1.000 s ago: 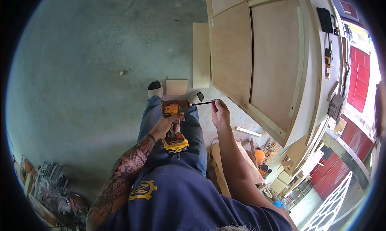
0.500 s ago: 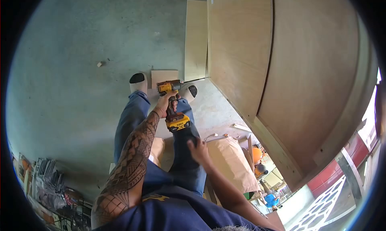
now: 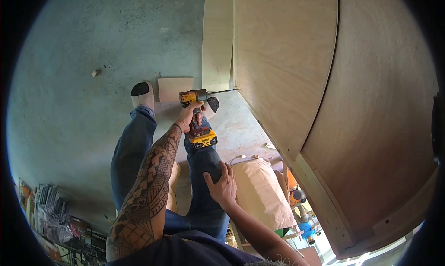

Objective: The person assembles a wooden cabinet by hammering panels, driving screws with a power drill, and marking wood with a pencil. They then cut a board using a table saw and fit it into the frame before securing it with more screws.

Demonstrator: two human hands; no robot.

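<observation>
My left hand (image 3: 188,116), at the end of a tattooed forearm, is wrapped around the grip of a yellow-and-black cordless drill (image 3: 193,97). Its yellow battery pack (image 3: 203,139) hangs over my thigh. A long thin bit (image 3: 223,91) points right from the chuck, and its tip meets the lower corner of a large plywood panel (image 3: 282,48). My right hand (image 3: 223,186) is open, fingers apart, over my right leg (image 3: 199,166), holding nothing.
A narrow board (image 3: 217,39) lies along the panel's left side. A small flat board (image 3: 175,88) is on the concrete floor between my feet. A paper-covered bundle (image 3: 262,187) lies at my right. Wrapped materials (image 3: 58,219) are stacked lower left. A person in blue (image 3: 307,231) is farther off.
The bit's tip has come to the panel corner. My right hand has moved down and spread its fingers. The view has shifted, and the panel fills more of it.
</observation>
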